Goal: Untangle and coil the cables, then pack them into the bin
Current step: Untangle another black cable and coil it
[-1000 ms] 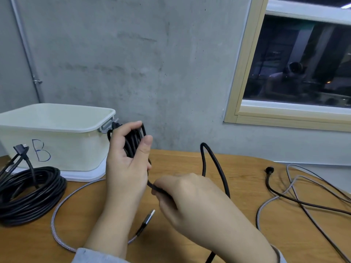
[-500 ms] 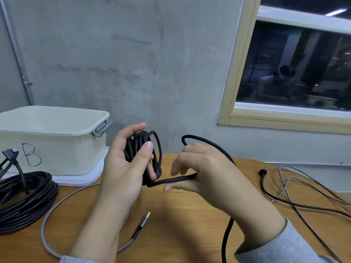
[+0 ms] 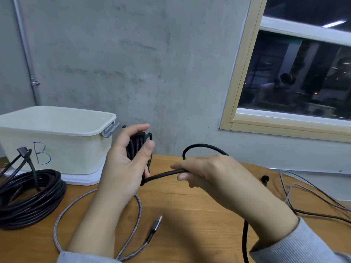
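Coiling is the step in hand: the left hand holds a small bundle of black cable upright above the counter, its grip clamped round the loops with the thumb pressed across them. The right hand has its grip curled round the free run of the same cable just beside the bundle; from that fist the cable arches up in a loop, passes behind the hand and drops off the near edge of the view, so a fair length looks unwound.

The next move, as I judge it, calls for the right hand to carry that run up and over the bundle while the left loosens its thumb enough to take the new turn without letting the earlier ones spring apart.

The white bin, marked with a blue B, stands on the counter just left of the hands. A large black coil lies in front of it, a braided grey USB cable curves under the left wrist, and loose thin cables wait at the right, well apart from the bin.
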`<state>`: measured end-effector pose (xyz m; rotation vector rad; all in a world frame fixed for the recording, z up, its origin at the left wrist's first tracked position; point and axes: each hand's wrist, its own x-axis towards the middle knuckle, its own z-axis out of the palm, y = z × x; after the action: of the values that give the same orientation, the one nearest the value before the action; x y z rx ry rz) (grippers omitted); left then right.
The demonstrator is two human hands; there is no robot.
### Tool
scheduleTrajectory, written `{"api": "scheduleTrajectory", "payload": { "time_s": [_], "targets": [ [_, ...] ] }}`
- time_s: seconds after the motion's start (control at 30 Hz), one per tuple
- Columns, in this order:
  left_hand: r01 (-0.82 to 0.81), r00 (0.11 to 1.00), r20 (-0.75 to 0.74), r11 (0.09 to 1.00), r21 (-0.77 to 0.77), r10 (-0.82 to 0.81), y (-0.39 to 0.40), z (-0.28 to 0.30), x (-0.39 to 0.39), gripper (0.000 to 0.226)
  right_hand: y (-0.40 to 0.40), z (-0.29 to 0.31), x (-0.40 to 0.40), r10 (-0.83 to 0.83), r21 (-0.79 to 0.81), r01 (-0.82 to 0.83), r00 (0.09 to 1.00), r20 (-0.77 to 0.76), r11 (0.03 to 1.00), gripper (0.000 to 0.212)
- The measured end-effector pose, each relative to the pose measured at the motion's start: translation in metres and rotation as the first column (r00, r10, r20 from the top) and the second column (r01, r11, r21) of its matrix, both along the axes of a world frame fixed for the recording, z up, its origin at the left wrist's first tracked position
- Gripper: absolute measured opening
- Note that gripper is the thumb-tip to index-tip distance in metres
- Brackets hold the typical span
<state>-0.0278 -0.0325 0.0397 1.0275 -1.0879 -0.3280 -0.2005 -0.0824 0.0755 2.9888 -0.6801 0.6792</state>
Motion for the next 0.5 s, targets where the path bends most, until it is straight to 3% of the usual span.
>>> {"api": "scheduleTrajectory", "payload": {
  "time_s": [0.07, 0.2, 0.37, 0.5],
  "targets": [
    [0.125, 0.992, -0.026, 0.992, 0.004, -0.125, 0.002, 0.001, -0.004, 0.024, 0.003, 0.0, 0.008, 0.023, -0.096, -0.021, 1.0, 0.017, 0.995, 0.044],
    [0.299, 0.954, 0.017, 0.953, 0.044, -0.3, 0.005, 0.001, -0.007, 0.062, 0.004, 0.002, 0.016, -0.025, -0.144, 0.032, 0.998, 0.05, 0.989, 0.045],
    [0.298, 0.945, 0.09, 0.941, 0.16, -0.315, 0.003, 0.002, -0.012, 0.061, 0.003, 0.004, 0.014, -0.073, -0.104, 0.083, 0.992, 0.1, 0.991, 0.033],
    [0.196, 0.966, 0.136, 0.968, 0.158, -0.218, 0.002, 0.002, -0.022, 0.049, 0.003, 0.006, 0.006, -0.125, -0.12, 0.146, 0.978, 0.169, 0.982, 0.021]
  ]
}}
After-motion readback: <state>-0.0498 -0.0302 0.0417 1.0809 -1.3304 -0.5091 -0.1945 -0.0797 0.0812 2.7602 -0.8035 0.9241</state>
